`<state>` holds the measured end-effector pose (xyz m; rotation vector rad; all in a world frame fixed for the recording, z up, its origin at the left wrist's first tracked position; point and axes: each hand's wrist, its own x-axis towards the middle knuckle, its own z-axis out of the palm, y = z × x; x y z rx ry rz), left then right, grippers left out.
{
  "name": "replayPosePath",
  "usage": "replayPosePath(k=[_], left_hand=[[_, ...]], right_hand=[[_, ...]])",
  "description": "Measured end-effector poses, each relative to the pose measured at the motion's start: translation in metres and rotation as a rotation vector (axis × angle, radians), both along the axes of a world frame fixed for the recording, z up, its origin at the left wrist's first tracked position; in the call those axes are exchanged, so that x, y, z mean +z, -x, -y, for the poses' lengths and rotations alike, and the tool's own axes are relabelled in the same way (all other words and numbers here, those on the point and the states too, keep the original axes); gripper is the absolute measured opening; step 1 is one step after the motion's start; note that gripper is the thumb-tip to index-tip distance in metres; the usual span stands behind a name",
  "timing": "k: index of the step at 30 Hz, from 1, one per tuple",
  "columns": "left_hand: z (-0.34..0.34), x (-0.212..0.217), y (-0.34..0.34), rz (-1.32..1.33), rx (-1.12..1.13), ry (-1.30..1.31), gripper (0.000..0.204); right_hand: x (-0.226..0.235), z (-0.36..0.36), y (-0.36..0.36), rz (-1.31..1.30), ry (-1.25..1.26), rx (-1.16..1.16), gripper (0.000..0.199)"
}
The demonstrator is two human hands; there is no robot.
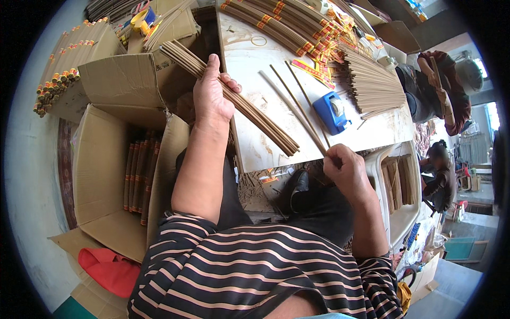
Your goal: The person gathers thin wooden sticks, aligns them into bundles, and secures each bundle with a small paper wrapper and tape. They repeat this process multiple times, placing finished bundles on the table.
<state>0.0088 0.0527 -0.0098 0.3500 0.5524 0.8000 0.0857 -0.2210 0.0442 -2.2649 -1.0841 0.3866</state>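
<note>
My left hand (pixel 212 101) is closed around a bundle of thin brown incense sticks (pixel 265 127), which slants across the table's near left edge. Pinched in my right hand (pixel 346 167), at the near edge, are two or three loose incense sticks (pixel 300 106) that fan out over the tabletop; one is blurred. A blue tape dispenser (pixel 332 112) stands beside them. Behind it, a large fanned pile of loose incense sticks (pixel 372 82) lies on the white table (pixel 249 66). Red and yellow paper labels (pixel 316 73) are scattered near the pile.
Labelled stick bundles (pixel 276 24) lie at the table's far side. An open cardboard box (pixel 101 175) holding wrapped bundles stands at my left, and more bundles (pixel 66 66) are stacked beyond. A white crate (pixel 380 170) with sticks is at my right. Two other people (pixel 443 87) are farther right.
</note>
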Motion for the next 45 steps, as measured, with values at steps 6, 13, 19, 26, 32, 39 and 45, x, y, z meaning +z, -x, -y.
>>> replayPosePath(k=[6, 13, 19, 26, 32, 39, 45], left_hand=[[0.018, -0.001, -0.007, 0.130, -0.279, -0.023, 0.024], [0.034, 0.000, -0.010, 0.106, -0.390, -0.087, 0.026], [0.045, 0.003, -0.008, 0.093, -0.432, -0.116, 0.027], [0.045, 0.006, -0.007, 0.276, -0.544, -0.088, 0.027], [0.044, -0.003, -0.010, -0.069, -0.279, -0.141, 0.025], [0.033, 0.004, -0.005, 0.429, -0.618, -0.032, 0.030], [0.042, 0.001, -0.009, 0.151, -0.451, -0.131, 0.026]], right_hand=[[-0.067, -0.022, -0.044, 0.310, -0.014, -0.041, 0.009], [-0.076, -0.054, -0.049, 0.568, 0.210, -0.061, 0.012], [-0.023, -0.070, 0.014, -0.219, -0.124, 0.025, 0.048], [-0.033, -0.072, 0.029, -1.323, -0.059, 0.134, 0.033], [-0.055, -0.081, 0.040, -0.081, 0.156, 0.024, 0.029], [-0.032, -0.069, 0.036, -1.506, -0.129, 0.165, 0.021], [-0.028, -0.074, 0.041, -1.060, 0.004, 0.063, 0.020]])
